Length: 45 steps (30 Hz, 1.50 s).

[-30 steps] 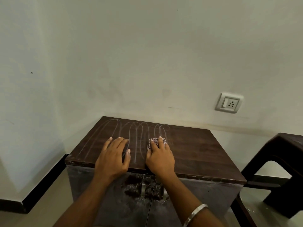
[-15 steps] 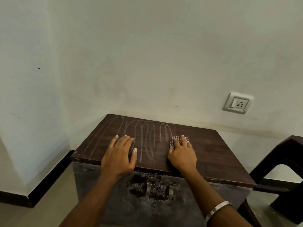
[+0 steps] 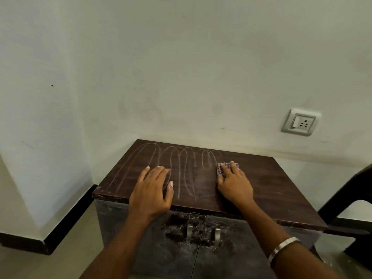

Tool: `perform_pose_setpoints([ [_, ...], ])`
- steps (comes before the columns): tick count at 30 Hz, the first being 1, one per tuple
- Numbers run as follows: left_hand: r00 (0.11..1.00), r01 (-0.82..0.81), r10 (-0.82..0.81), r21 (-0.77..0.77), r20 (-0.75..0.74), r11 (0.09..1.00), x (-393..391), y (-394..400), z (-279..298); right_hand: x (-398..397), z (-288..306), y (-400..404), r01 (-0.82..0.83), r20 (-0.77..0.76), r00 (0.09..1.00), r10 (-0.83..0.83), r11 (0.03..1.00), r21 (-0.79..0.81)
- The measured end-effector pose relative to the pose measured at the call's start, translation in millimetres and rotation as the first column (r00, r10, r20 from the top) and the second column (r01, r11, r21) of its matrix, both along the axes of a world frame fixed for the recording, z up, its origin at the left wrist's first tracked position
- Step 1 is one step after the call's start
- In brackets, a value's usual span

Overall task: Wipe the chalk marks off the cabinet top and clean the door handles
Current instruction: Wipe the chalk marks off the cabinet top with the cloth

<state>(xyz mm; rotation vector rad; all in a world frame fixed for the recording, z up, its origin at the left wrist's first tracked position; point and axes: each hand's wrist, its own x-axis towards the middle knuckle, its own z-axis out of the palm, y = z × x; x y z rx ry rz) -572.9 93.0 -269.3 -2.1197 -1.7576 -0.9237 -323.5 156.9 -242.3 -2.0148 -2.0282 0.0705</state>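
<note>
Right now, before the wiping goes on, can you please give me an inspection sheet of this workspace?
Surface: dark cabinet top, looping chalk marks on its left half.
Job's things: checkered cloth on top; two door handles below, doors grimy.
Clutter: nothing seen.
Grippers: left hand flat on the marks; right hand presses the cloth.
Cables: nothing seen.
Surroundings: wall socket, dark chair at right, bracelet on right wrist.

I see a pale wall [image 3: 181,67] filling most of my view, meeting a second wall at a corner on the left. A grey switch-and-socket plate [image 3: 300,122] sits on it to the right. A black skirting strip [image 3: 60,224] runs along the base on the left, above beige floor [image 3: 66,260]. A dark chair [image 3: 354,222] stands at the right edge.
</note>
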Motion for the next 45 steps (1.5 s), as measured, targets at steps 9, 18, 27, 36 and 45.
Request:
perform_pose_setpoints([
  [9, 1.0, -0.001, 0.001, 0.001, -0.008, 1.0, 1.1, 1.0, -0.8, -20.6, 2.0, 12.1, 0.037, 0.003, 0.999, -0.037, 0.999, 0.002],
  [18, 1.0, -0.007, 0.007, -0.01, -0.012, 1.0, 0.0, 0.6, -0.6, -64.2, -0.8, 20.3, -0.131, -0.029, 0.991, 0.131, 0.991, 0.012],
  [27, 1.0, -0.001, 0.001, -0.008, -0.005, 1.0, 0.7, 0.0, -0.3, -5.0, 2.2, 34.2, 0.066, -0.029, 0.997, -0.066, 0.998, -0.021],
  [36, 1.0, -0.003, 0.003, -0.008, -0.007, 1.0, 1.8, 0.1, 0.2, -69.3, 2.3, 51.1, -0.082, -0.03, 0.996, 0.081, 0.996, -0.027],
  [45, 1.0, 0.005, -0.005, -0.002, -0.014, 1.0, 0.2, 0.2, -0.7, -8.0, 5.2, 65.5, 0.011, -0.018, 1.0, -0.012, 0.999, -0.033],
])
